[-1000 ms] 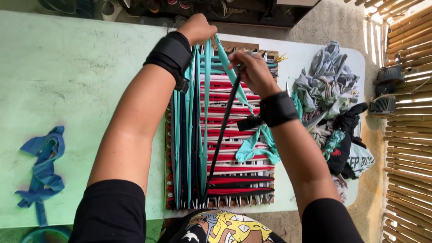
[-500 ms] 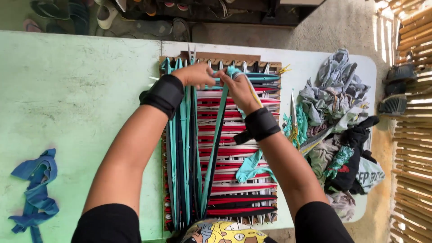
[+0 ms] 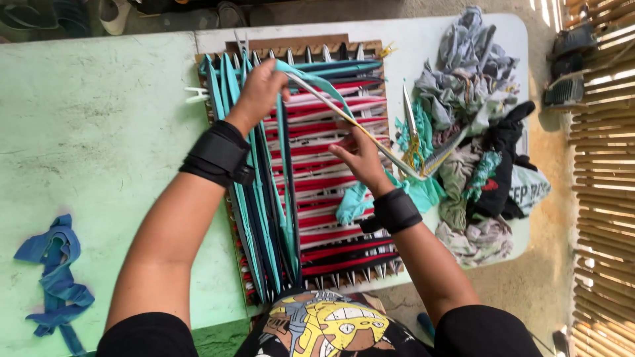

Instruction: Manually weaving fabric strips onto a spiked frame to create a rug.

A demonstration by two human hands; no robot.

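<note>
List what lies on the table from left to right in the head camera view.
Blue cloth strips → white clip → weaving frame with teal and red strips → scissors → pile of cloth scraps.

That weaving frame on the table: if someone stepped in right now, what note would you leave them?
Left hand pinches a teal cloth strip at the far end of the frame.
Right hand holds a long thin rod slanted over the red strips.
Done: about a dozen teal and dark strips woven lengthwise on the left.
Left: the red part to the right.
Scissors and scrap pile lie right.
</note>
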